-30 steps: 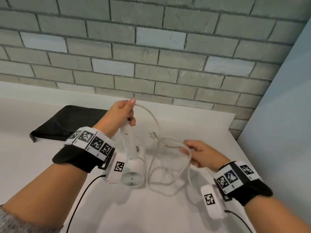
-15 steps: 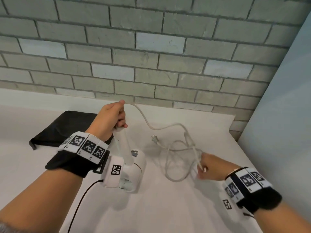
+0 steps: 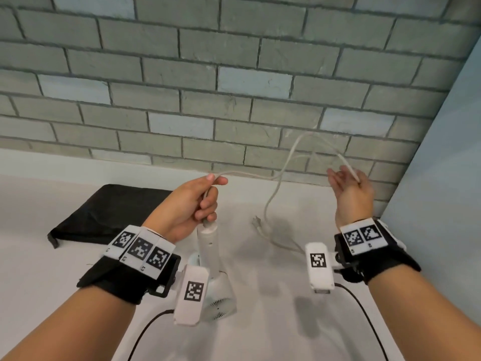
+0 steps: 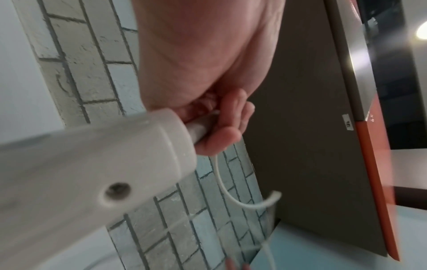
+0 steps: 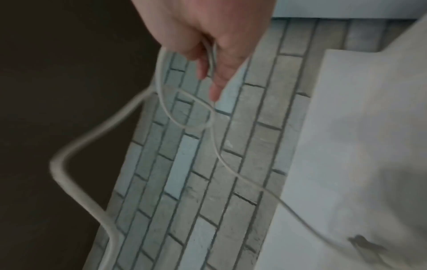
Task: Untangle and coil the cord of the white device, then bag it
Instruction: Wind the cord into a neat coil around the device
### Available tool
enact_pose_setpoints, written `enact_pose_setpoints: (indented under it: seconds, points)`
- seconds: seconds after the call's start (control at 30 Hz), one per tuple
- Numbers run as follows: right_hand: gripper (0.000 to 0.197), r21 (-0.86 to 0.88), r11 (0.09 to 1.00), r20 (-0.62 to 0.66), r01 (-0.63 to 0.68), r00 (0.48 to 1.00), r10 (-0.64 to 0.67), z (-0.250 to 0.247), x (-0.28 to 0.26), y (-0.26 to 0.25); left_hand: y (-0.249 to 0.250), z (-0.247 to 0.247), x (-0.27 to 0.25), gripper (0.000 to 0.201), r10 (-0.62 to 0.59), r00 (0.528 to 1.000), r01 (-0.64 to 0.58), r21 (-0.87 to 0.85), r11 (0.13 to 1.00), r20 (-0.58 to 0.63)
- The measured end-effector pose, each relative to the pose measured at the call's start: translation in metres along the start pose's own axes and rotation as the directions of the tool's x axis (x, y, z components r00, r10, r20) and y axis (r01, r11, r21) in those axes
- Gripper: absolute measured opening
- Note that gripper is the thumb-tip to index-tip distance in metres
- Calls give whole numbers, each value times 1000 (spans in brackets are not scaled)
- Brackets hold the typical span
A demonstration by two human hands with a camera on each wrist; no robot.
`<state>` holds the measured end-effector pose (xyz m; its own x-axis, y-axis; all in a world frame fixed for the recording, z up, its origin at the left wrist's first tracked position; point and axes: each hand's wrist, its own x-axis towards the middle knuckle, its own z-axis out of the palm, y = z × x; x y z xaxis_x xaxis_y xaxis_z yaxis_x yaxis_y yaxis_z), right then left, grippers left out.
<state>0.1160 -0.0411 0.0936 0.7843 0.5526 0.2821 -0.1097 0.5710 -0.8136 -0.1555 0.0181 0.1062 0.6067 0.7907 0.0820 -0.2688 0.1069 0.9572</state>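
L hand (image 3: 187,204) fingers (image 3: 209,203) grip cord (image 3: 283,162) atop device (image 3: 208,246) | R hand (image 3: 350,191) fingers (image 3: 334,177) spread, cord across

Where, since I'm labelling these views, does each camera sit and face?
Head: head-worn, faces forward-down at table, hair dryer, black bag; left hand, right hand, forearms show.
Left wrist: looks along the palm at fingers gripping cord by the dryer handle.
Right wrist: looks along the fingers at cord loops.
All share cord and brick wall.

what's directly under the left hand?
The white device, handle up; the left hand grips the cord where it leaves the handle. The wrist camera covers part of its round head, so contact with the table is unclear.
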Motion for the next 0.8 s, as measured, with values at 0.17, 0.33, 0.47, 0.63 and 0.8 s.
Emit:
enact_pose_setpoints:
  seconds: [0.17, 0.33, 0.47, 0.63, 0.8]
  points:
    - [54, -864, 347, 489, 365, 772, 407, -22, -26, 39, 3, 0, 0, 25, -9, 994, 17, -73, 997, 105]
    - [30, -773, -313, 117, 552, 608, 785, -22, -48, 14, 4, 1, -1, 31, -47, 983, 63, -87, 994, 175]
    - [17, -820, 131, 537, 558, 667, 517, 2, -54, -6, 3, 6, -2, 31, -39, 973, 60, -85, 995, 229]
    - [61, -620, 621, 758, 480, 570, 317, 48, -87, -1, 5, 13, -6, 37, -70, 927, 93, -44, 995, 369]
    - [27, -601, 746, 710, 286, 619, 336, 59, -99, 28, 5, 14, -10, 37, -6, 922, 77, -167, 983, 387]
